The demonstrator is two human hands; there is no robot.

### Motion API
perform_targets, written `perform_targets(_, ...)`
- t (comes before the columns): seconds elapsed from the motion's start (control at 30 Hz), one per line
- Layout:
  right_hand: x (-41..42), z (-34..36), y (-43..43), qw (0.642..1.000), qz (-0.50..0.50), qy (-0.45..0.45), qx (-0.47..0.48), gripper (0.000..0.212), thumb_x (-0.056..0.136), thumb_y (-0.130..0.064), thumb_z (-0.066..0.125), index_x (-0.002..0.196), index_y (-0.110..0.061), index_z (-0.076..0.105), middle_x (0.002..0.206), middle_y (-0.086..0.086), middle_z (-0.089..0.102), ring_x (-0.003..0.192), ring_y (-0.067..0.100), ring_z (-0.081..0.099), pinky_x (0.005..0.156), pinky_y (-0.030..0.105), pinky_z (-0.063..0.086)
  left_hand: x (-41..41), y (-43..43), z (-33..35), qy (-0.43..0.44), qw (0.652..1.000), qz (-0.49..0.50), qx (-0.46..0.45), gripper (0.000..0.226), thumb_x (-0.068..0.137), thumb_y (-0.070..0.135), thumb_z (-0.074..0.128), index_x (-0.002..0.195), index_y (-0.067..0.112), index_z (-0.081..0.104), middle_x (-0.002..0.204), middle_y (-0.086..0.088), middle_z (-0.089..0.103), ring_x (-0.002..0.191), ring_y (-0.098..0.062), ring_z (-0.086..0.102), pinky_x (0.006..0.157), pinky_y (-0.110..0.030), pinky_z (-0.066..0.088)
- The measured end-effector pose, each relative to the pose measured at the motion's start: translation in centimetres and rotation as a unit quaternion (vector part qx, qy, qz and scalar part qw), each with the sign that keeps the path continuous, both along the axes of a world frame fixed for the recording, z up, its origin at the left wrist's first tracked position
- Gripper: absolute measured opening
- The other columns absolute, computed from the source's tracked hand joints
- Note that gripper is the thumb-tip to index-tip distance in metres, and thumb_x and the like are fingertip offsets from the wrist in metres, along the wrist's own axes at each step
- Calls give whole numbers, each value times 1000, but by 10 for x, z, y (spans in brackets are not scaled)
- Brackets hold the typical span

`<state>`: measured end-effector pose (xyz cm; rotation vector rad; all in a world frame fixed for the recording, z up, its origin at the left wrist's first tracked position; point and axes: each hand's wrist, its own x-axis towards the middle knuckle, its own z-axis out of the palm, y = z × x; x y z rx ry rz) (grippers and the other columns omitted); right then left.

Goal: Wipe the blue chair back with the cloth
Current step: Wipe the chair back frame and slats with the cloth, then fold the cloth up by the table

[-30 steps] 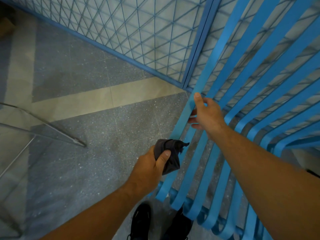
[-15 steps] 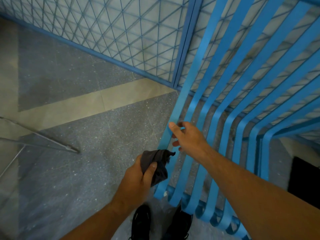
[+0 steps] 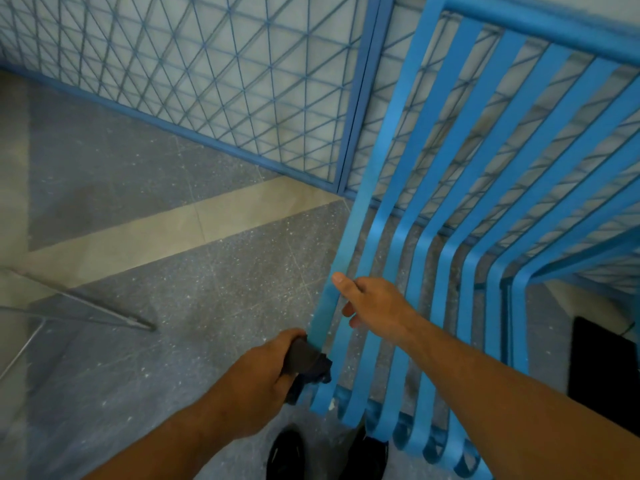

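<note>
The blue chair [image 3: 450, 188] is made of several flat blue slats that run from a top rail down to curled ends near my feet. My left hand [image 3: 263, 372] grips a dark grey cloth [image 3: 306, 362] and presses it against the lower part of the leftmost slat. My right hand [image 3: 372, 303] holds the same slat a little higher, thumb on its front face and fingers curled behind it. Part of the cloth is hidden inside my fist.
A blue wire-mesh fence [image 3: 214, 81] runs along the back, its post just behind the chair. The floor is grey speckled stone with a beige band [image 3: 173, 230]. Thin metal legs [image 3: 86, 306] stand at the left. My black shoes [image 3: 287, 452] are below; a black mat [image 3: 602, 368] lies right.
My left hand moved right and brought the cloth onto the leftmost slat. My right hand slid down that slat. The view tilted so more of the chair's top rail shows.
</note>
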<state>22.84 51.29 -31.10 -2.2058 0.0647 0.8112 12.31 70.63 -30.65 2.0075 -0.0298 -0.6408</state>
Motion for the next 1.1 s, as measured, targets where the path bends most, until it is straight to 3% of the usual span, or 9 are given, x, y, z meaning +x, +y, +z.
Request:
perform_targets(0.17,-5,15,2,992,13,-63,-104,62,87,-76,29,63,-20,40,59,0,50,57,24,60,64,39,52,2,9,12,2,998,-41,49,6,94,32,53,100,31,53,85,10,64,74,2,64,61,-14,50)
perform_targets(0.23,-8,23,4,989,13,-92,-117,60,89,-74,32,65,-19,43,59,-4,47,55,15,50,57,33,44,8,15,16,-26,989,-64,130,16,95,32,49,111,34,46,86,13,61,71,-4,62,62,-18,51)
perform_targets(0.37,-15,44,13,991,26,-118,-52,50,89,-68,43,79,-21,57,71,-2,58,66,13,55,63,33,49,29,19,35,-89,976,-57,191,43,95,28,49,134,28,31,101,0,63,81,-12,60,72,-27,53)
perform_targets(0.5,-17,77,23,989,13,-143,37,40,91,-61,47,85,-24,61,80,-6,61,75,10,58,70,32,52,49,16,66,-130,977,-26,170,28,93,26,53,119,22,42,88,1,61,72,-11,60,63,-26,53)
perform_targets(0.67,-23,128,22,981,-27,-88,169,18,87,-44,65,93,-27,64,95,-6,68,89,10,65,82,32,54,62,16,119,-148,981,0,127,18,87,23,62,103,24,55,87,0,64,67,-10,63,58,-30,57)
perform_targets(0.83,-35,186,7,975,-26,-82,203,30,79,-22,78,105,-26,61,109,-7,67,104,4,63,87,34,57,55,2,182,-173,981,2,86,26,80,26,70,103,30,60,94,11,55,78,-6,59,61,-23,56)
perform_targets(0.93,-44,226,-2,973,-28,-115,196,32,83,-10,75,109,-21,61,106,-7,68,97,-1,64,85,21,54,53,-6,219,-129,991,18,17,38,75,23,77,107,28,57,97,8,61,79,-5,63,55,-15,53)
perform_targets(1.0,-51,252,-7,974,-19,-137,180,32,86,-11,72,112,-24,60,105,-11,67,94,-7,62,81,13,51,53,-9,242,-86,996,23,-14,47,71,21,80,110,28,55,101,7,64,83,-3,64,64,-16,54)
perform_targets(1.1,-60,285,-12,976,12,-158,152,25,91,-17,67,113,-28,62,104,-13,68,95,-4,62,86,19,52,54,-9,273,-22,997,39,-70,53,63,14,82,108,25,57,104,0,67,93,-16,66,83,-34,56)
